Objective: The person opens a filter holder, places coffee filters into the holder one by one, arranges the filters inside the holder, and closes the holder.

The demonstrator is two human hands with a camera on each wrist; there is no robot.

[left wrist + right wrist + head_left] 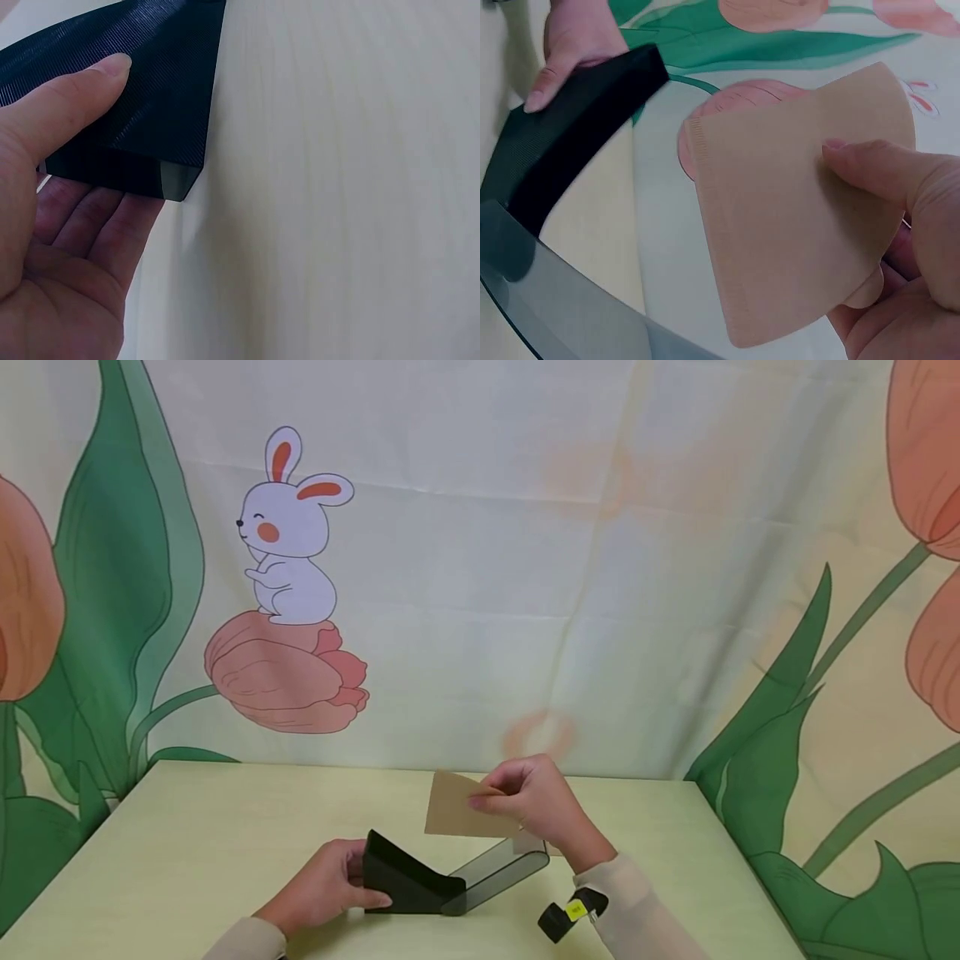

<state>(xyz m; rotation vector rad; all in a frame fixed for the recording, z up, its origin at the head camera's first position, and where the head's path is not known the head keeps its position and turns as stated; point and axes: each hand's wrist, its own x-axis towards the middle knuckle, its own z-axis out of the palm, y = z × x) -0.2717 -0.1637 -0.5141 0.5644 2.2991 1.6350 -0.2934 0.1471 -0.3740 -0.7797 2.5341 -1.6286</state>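
Observation:
A black ribbed filter holder stands on the table with its clear smoky lid swung out to the right. My left hand grips the holder's left end, thumb on the near ribbed face and fingers behind it. Above the lid, my right hand pinches a brown paper coffee filter between thumb and fingers. In the right wrist view the filter looks flat, with a crimped seam along one edge. A smaller rounded brown paper piece shows below it, partly hidden by the hand.
The pale wooden table lies under both hands. A hanging cloth printed with a rabbit and tulips rises behind its far edge. A black device with a yellow label sits at my right wrist.

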